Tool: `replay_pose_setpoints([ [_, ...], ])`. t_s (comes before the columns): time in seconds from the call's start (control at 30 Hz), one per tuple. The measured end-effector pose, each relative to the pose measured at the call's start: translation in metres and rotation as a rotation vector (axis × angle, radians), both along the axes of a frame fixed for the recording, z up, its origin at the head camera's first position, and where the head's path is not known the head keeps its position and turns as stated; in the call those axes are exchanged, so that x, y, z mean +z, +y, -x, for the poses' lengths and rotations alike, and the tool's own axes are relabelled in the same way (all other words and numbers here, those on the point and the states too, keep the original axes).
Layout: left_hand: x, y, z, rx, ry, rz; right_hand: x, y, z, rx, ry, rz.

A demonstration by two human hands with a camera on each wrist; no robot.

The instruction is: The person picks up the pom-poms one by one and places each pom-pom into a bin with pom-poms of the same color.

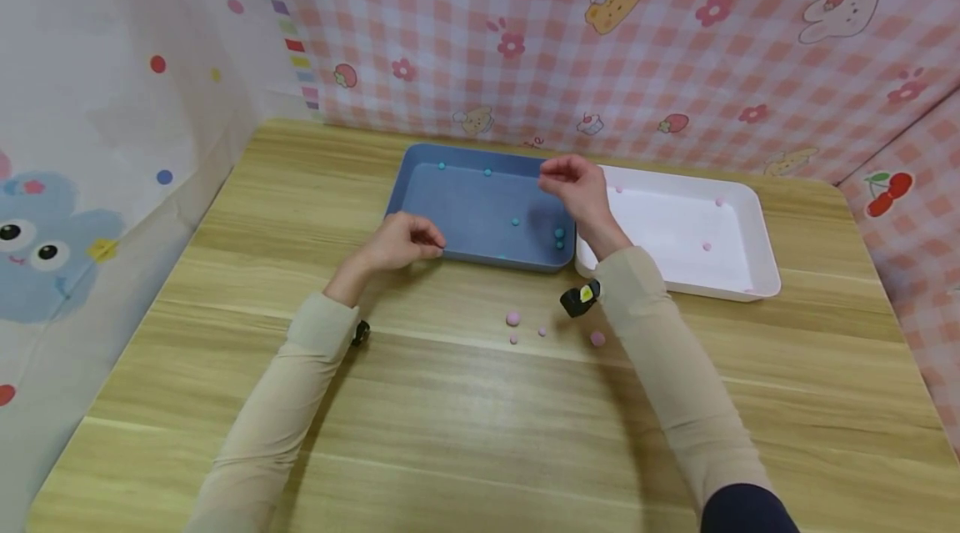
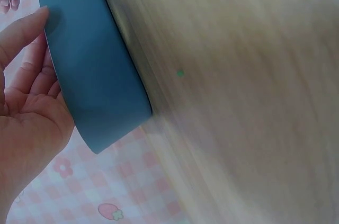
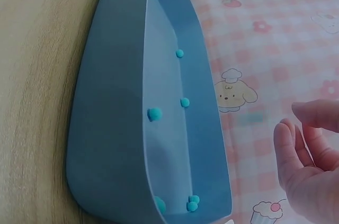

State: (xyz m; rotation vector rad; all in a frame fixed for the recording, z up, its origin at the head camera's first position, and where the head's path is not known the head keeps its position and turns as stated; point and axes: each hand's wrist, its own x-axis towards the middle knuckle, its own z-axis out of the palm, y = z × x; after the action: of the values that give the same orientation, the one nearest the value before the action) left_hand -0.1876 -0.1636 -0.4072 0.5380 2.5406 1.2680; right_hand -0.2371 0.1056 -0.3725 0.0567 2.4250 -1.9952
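Observation:
My left hand (image 1: 401, 241) is at the front-left edge of the blue tray (image 1: 457, 216). In the left wrist view its thumb (image 2: 37, 20) meets the tray's rim from outside, while the fingers curve behind the wall, pinching the edge. Over the back right part of the same tray hovers my right hand (image 1: 577, 187). Its thumb and fingers stand slightly apart with nothing between them, as the right wrist view shows. Several small turquoise balls (image 3: 154, 114) lie on the tray floor, two of them touching at the right end.
Right beside the blue tray stands a white tray (image 1: 667, 233) holding several pink balls (image 1: 707, 247). More loose pink balls (image 1: 513, 319) lie on the wooden table (image 1: 480, 416) in front of the trays. A checked pink cloth (image 1: 525, 82) hangs behind the table.

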Motion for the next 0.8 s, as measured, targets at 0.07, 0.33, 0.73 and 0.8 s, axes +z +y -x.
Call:
replay_pose_setpoints([
  [0.07, 0.0, 0.0, 0.0, -0.002, -0.001, 0.003, -0.001, 0.0, 0.0, -0.007, -0.002, 0.005],
  [0.33, -0.002, 0.0, 0.0, -0.009, 0.005, 0.004, 0.003, 0.008, -0.007, -0.001, 0.017, -0.002],
  [0.73, -0.001, 0.0, 0.0, 0.001, 0.002, 0.006, 0.008, 0.038, -0.033, 0.057, 0.049, 0.01],
  [0.8, -0.001, 0.0, 0.0, 0.001, 0.001, 0.006, 0.007, 0.043, -0.038, 0.049, 0.029, -0.007],
])
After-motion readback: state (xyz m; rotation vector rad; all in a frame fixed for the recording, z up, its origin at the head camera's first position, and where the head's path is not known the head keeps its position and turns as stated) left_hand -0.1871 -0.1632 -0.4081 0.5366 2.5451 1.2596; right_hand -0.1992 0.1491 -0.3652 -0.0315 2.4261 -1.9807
